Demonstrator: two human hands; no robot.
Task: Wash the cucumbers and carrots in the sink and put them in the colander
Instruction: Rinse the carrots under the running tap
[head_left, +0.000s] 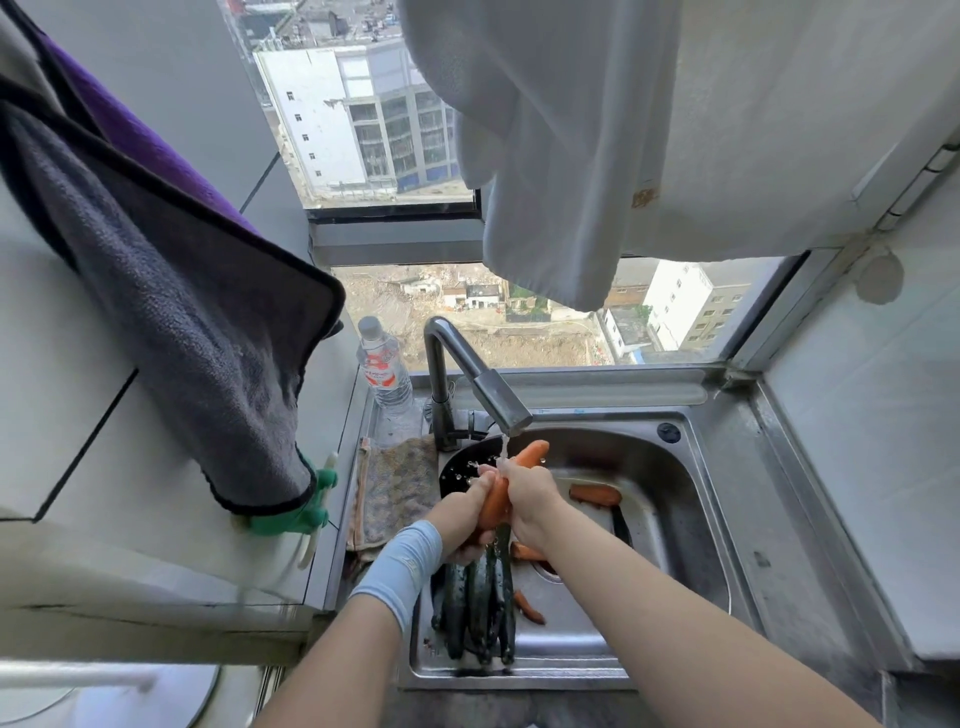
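Water (503, 448) from the tap (467, 364) falls on the carrot (531, 453), so we wrap our left hand (464, 512) and right hand (530, 496) round it above the sink (680, 483); cucumbers (480, 608) (waiting, we judge) lie by its near left edge.

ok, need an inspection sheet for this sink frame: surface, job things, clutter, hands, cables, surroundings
Surface: sink, steel and wet; tap running into it.
Job's things: one carrot held under the stream; other carrots and dark cucumbers lying in the basin; black colander at the back left, partly hidden by the hands.
Clutter: water bottle and rag left of the basin; green glove on the ledge.
Hands: left hand and right hand both grip the carrot.
Cables: nothing seen.
Surroundings: window behind the tap; grey towel hanging at left; white cloth hanging overhead.
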